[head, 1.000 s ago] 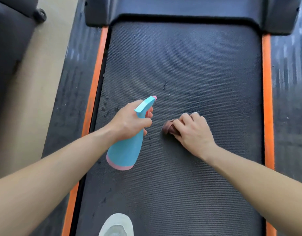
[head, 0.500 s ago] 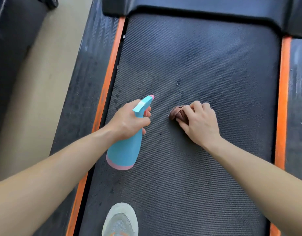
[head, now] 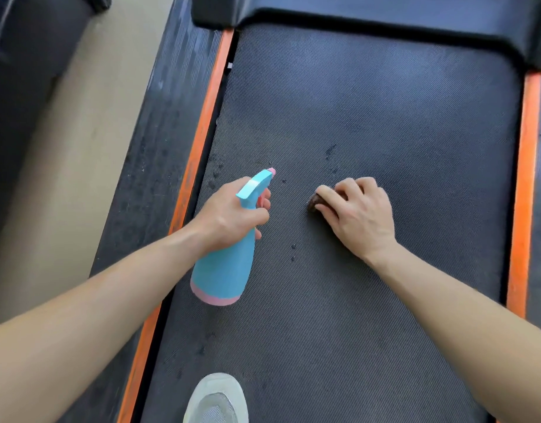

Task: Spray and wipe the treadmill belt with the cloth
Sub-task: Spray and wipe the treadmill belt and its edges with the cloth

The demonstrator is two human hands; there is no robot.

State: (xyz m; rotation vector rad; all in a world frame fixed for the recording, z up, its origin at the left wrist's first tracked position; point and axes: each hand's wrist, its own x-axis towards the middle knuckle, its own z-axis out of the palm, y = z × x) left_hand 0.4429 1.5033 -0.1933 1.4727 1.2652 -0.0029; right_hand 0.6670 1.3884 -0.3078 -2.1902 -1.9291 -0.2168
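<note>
1. We are gripping a blue bottle in our left hand, left of centre in the frame, with the fingers curled round its neck just under the spray head.
2. The bottle is hanging tilted above the belt: its pink-tipped nozzle is pointing toward the upper right and its pink base toward the lower left.
3. Our right hand, just right of centre, is clenching a small brown cloth and pressing it down on the belt. Only the cloth's left end is showing past the fingers.
4. The two hands are sitting near each other but apart.
5. The belt is running up the middle of the frame. Dark wet spots are dotting it above the cloth, between the hands and along its left edge.
6. Orange strips are bordering the belt on both sides, with dark ribbed rails lying outside them.
7. A pale shoe is resting on the belt at the bottom edge.
8. A beige floor is showing at the left, and a black cover is crossing the top.
</note>
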